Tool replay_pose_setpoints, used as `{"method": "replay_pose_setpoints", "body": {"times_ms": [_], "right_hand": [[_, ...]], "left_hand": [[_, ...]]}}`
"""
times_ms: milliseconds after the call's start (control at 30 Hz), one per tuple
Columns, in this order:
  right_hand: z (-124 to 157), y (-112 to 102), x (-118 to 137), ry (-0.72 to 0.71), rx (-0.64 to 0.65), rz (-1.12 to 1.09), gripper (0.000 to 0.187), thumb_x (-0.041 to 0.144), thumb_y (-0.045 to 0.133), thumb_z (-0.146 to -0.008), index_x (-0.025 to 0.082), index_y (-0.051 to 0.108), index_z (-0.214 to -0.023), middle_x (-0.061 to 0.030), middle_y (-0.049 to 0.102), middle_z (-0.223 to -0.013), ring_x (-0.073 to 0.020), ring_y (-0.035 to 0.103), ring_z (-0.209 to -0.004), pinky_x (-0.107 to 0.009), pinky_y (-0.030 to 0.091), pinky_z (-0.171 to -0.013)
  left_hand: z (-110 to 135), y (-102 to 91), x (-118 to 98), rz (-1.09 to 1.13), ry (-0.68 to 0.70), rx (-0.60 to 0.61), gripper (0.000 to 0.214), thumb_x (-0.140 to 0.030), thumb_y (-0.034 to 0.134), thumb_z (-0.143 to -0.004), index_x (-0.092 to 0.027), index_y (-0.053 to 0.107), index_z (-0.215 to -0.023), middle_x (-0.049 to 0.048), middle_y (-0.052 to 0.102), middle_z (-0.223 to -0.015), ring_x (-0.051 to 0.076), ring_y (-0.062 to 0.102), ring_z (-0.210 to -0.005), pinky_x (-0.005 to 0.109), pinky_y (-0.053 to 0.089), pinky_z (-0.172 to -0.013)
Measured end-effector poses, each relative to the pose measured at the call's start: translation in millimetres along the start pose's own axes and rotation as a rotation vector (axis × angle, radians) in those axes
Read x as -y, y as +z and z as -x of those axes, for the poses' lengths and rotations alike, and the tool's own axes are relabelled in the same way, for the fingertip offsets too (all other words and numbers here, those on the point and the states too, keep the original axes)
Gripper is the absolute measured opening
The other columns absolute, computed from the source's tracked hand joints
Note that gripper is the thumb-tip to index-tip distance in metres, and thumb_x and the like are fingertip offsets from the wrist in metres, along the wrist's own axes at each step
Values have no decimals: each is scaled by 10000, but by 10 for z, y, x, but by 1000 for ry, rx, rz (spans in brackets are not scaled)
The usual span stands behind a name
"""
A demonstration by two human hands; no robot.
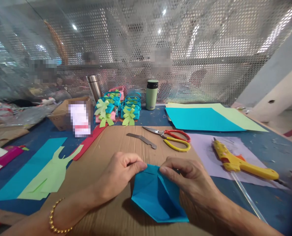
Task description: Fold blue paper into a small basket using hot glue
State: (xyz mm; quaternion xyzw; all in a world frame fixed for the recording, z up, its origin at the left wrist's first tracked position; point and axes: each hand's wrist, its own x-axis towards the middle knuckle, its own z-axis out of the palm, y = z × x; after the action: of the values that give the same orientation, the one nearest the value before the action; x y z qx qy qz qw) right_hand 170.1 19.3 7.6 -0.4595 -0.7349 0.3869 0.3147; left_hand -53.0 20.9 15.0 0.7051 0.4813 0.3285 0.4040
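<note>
A folded piece of blue paper, partly opened into a pocket shape, is held over the brown cardboard sheet. My left hand pinches its upper left corner between thumb and fingers. At the upper right edge, my right hand grips the same paper, thumb in front. Beyond my hands lie scissors with one red and one yellow handle, and a flat grey metal blade. To the right, a yellow glue gun with a clear glue stick rests on a lilac sheet.
Small paper baskets with green bows stand at the back, near a green tumbler, a steel flask and a cardboard box. Blue sheets lie back right. Green paper cutouts are at left. A perforated metal screen rises behind.
</note>
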Motion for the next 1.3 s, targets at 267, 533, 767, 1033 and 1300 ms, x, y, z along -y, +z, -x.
{"method": "replay_pose_setpoints", "body": {"times_ms": [267,533,767,1033,1300], "right_hand": [[8,-8,-20,-47,12,29,401,441,560,-943,177,609,-645,15,570,-615,-118,501,-592,-250,358,-555],[39,46,70,-97,84,122,352,368,518,-979,171,646,-717,7,610,-671,-117,555,-637,-246,385,-606],[83,75,89,-139,73,195,357,372,495,-988,180,608,-709,11,588,-664,-120,544,-638,-255,368,-609],[-40,-90,-36,1,51,107,594,619,356,-994,173,545,-650,0,540,-619,-119,463,-592,-251,348,-549],[-48,-75,18,68,95,-51,539,635,500,-901,190,483,-597,10,464,-594,-124,426,-590,-251,329,-535]], "left_hand": [[-11,-36,-34,75,-8,144,322,-386,559,-939,-152,674,-751,-11,587,-678,121,502,-664,227,380,-593],[62,105,-35,70,2,142,209,-336,643,-890,-160,690,-787,-25,617,-688,106,506,-649,213,385,-583],[68,122,-16,57,32,155,233,-317,623,-890,-155,648,-724,-26,584,-643,103,486,-614,218,365,-556],[24,-12,-24,44,26,86,234,-326,617,-896,-164,655,-731,-22,590,-669,112,503,-642,226,379,-577],[24,-13,46,11,32,89,262,-369,600,-920,-167,635,-756,-25,573,-681,110,486,-646,223,365,-573]]}}
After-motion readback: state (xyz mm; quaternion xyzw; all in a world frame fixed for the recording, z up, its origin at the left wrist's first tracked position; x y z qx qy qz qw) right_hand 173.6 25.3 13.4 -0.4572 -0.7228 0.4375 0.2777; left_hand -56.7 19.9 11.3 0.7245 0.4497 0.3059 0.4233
